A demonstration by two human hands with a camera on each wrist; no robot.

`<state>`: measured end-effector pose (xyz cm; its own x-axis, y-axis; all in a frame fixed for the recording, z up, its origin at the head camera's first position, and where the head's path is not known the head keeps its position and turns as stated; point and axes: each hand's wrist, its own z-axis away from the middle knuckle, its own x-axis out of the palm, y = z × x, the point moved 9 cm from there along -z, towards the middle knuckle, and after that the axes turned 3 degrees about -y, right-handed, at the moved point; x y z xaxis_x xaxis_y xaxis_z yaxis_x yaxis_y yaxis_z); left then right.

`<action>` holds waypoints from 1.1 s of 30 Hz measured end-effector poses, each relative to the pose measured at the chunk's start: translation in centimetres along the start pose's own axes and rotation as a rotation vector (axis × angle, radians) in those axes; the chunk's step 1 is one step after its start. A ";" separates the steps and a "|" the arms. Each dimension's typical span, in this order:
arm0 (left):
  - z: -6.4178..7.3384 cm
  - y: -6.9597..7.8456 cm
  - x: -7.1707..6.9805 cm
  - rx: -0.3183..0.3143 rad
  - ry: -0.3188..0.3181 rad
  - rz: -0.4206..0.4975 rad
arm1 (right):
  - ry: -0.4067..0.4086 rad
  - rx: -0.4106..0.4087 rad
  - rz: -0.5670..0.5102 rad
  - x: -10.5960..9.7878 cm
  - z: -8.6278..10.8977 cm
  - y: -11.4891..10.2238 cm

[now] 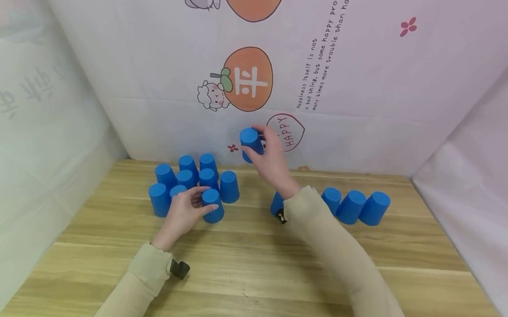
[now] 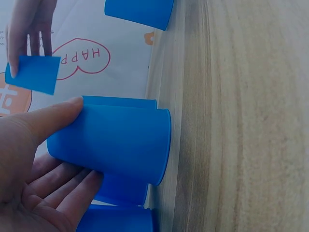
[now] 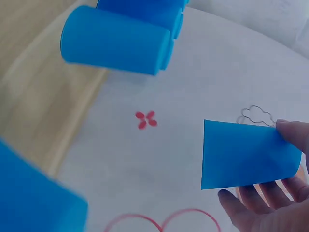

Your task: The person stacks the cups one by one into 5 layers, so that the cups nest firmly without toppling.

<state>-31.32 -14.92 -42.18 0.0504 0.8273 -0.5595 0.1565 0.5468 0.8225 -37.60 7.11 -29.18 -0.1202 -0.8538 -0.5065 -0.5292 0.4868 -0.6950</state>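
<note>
My right hand [image 1: 273, 160] grips an upside-down blue cup [image 1: 250, 138] up in the air before the back cloth, thumb on one side and fingers on the other. In the right wrist view that raised cup [image 3: 248, 155] is apart from all the others. My left hand [image 1: 183, 213] holds another blue cup [image 1: 212, 205] at the front right of a cluster of upside-down blue cups [image 1: 159, 199]. The left wrist view has the thumb and fingers on opposite sides of this cup [image 2: 113, 137], its wide rim close to the tabletop.
On the right, a row of upside-down blue cups [image 1: 351, 206] stands on the wooden table [image 1: 247, 278]. One more cup [image 1: 276, 203] is partly hidden behind my right sleeve. A printed white cloth [image 1: 361, 87] rises behind the table, with cloth walls at both sides.
</note>
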 end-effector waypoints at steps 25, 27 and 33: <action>-0.2 -0.1 0.0 -0.008 0.000 0.004 | 0.090 0.060 0.118 -14.0 4.5 4.5; -0.2 -0.1 0.0 -0.009 0.001 0.007 | 0.102 0.094 0.109 -14.8 5.1 5.0; -0.2 -0.2 0.0 -0.009 0.004 0.011 | 0.141 0.211 0.066 -17.2 7.0 7.1</action>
<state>-31.54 -14.99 -42.30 0.0484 0.8339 -0.5498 0.1472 0.5385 0.8297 -33.46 26.60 -28.97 -0.2725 -0.8292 -0.4879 -0.3316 0.5570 -0.7614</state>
